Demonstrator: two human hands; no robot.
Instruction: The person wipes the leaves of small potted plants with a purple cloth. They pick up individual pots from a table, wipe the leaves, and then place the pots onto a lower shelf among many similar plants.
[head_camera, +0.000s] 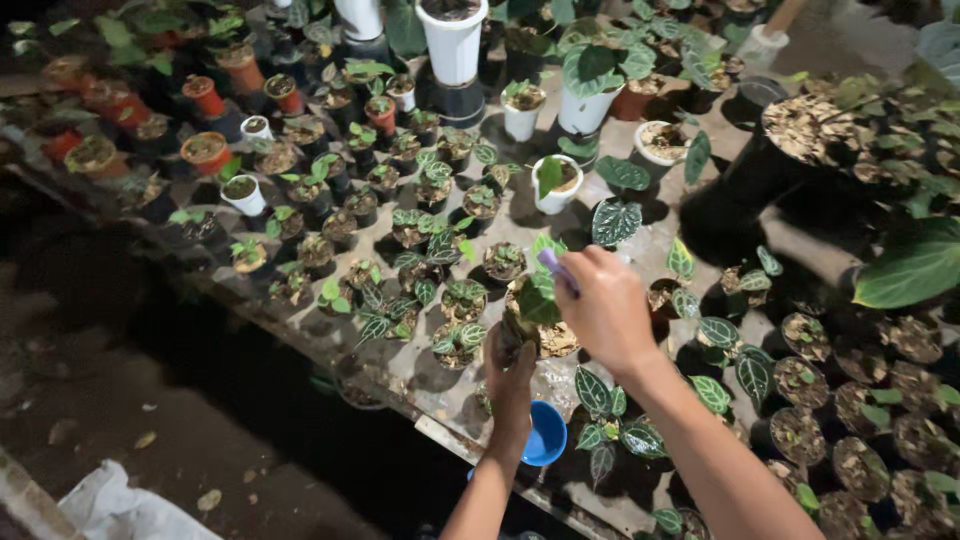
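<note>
My left hand (511, 372) grips a small dark pot (540, 335) from below; the pot holds a green-leaved seedling (540, 298). It hangs over a bench crowded with potted plants. My right hand (607, 305) hovers right above that seedling, fingers closed on a small purple stick-like tool (558, 270) that points up-left over the leaves. A blue bowl (546, 434) sits just below my left wrist.
Several small pots with veined leaves fill the grey bench (400, 362). White pots (452, 40) and orange pots (208, 152) stand farther back. A large black pot (790, 150) is at the right. Dark ground lies left of the bench, with white sacking (110, 510) at the bottom left.
</note>
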